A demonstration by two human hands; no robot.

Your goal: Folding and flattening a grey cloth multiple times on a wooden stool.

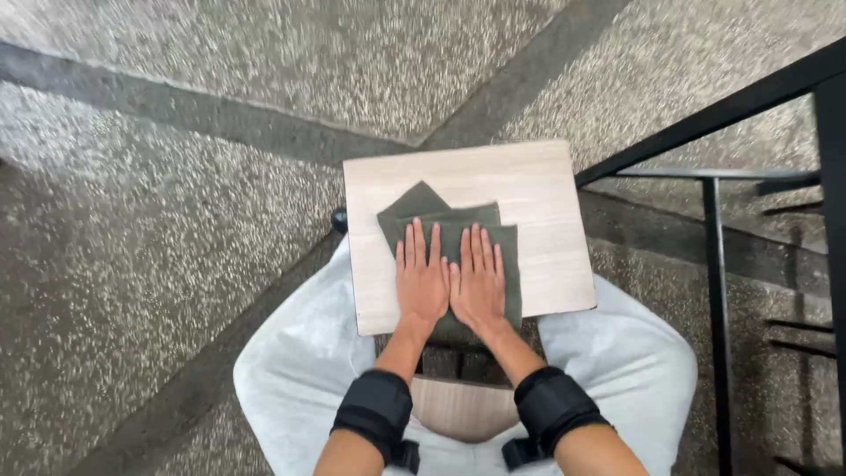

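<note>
A dark olive-green cloth (441,211) lies folded on a small light wooden tabletop (546,220) over my lap. My left hand (420,280) rests flat on the cloth, fingers straight and slightly spread. Right beside it, touching at the thumbs, my right hand (479,282) also presses flat on the cloth. Neither hand grips anything. One corner of the cloth sticks out toward the far left of the pile. Black bands wrap both of my forearms.
My knees in light grey trousers (291,361) flank the tabletop. Speckled stone floor (176,264) with dark strips surrounds me. A black metal frame (714,264) stands at the right.
</note>
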